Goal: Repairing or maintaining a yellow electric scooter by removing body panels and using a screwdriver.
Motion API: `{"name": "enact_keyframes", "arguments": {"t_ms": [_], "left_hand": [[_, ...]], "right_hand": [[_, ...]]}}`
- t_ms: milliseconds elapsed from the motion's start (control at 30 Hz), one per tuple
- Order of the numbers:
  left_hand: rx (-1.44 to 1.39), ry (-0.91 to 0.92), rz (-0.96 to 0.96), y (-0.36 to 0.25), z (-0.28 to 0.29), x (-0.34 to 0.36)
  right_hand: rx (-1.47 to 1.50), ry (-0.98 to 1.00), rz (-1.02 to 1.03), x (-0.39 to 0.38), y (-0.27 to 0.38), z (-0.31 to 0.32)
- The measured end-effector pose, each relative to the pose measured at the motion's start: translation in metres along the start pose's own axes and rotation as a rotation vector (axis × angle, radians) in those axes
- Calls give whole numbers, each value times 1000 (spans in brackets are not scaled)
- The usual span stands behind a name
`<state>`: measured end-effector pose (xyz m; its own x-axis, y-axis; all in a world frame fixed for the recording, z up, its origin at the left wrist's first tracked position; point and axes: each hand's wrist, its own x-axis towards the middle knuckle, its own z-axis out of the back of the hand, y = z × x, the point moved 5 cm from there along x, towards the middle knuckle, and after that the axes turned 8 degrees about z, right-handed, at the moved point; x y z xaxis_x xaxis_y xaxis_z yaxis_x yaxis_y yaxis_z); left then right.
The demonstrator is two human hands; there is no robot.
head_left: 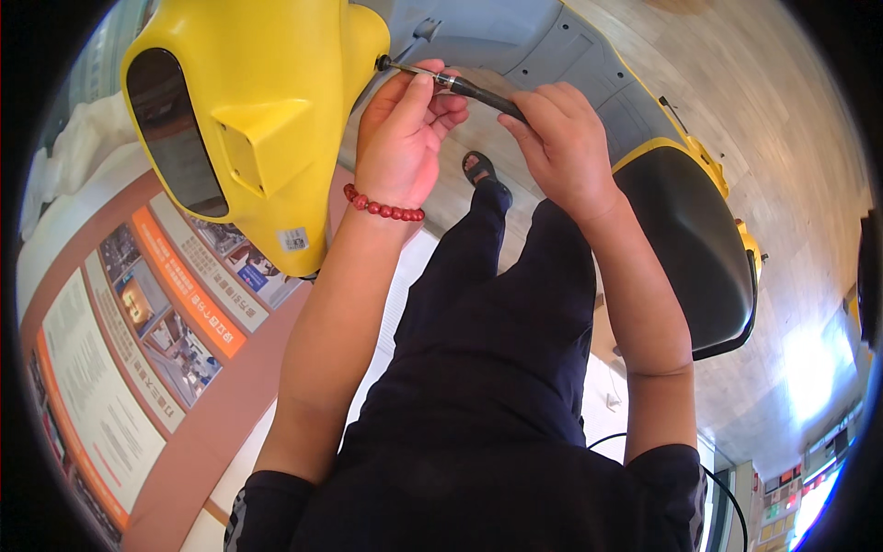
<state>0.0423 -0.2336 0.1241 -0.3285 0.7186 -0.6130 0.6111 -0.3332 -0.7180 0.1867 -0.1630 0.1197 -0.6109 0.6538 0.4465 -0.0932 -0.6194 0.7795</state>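
At upper centre, your right hand point(566, 147) grips the screwdriver-like tool point(486, 96) by its rear, and your left hand point(397, 147) pinches its front. A sideways push could make it slip and scratch the yellow panel point(276, 83).

yellow scooter cowl point(276, 69) was cut off at eleven o'clock, black screwdriver's point(478, 93) butt was hidden in the right hand point(567, 143) at one o'clock, small coloured items point(780, 511) were blurred at four o'clock
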Motion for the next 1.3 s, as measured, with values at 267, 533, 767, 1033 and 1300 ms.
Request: {"name": "enact_keyframes", "arguments": {"t_ms": [267, 533, 767, 1033, 1300], "left_hand": [[-14, -12, -32, 2, 1, 1], [-26, -27, -43, 3, 1, 1], [2, -19, -41, 4, 5, 5], [7, -20, -65, 2, 2, 8], [-20, -26, -79, 1, 5, 7]], "right_hand": [[-40, -74, 109, -3, -6, -7], [-95, -102, 114, -8, -8, -14], [1825, 262, -945, -31, -29, -49], [970, 20, -829, -16, -18, -37], [1303, 257, -1030, -19, -27, -30]]}}
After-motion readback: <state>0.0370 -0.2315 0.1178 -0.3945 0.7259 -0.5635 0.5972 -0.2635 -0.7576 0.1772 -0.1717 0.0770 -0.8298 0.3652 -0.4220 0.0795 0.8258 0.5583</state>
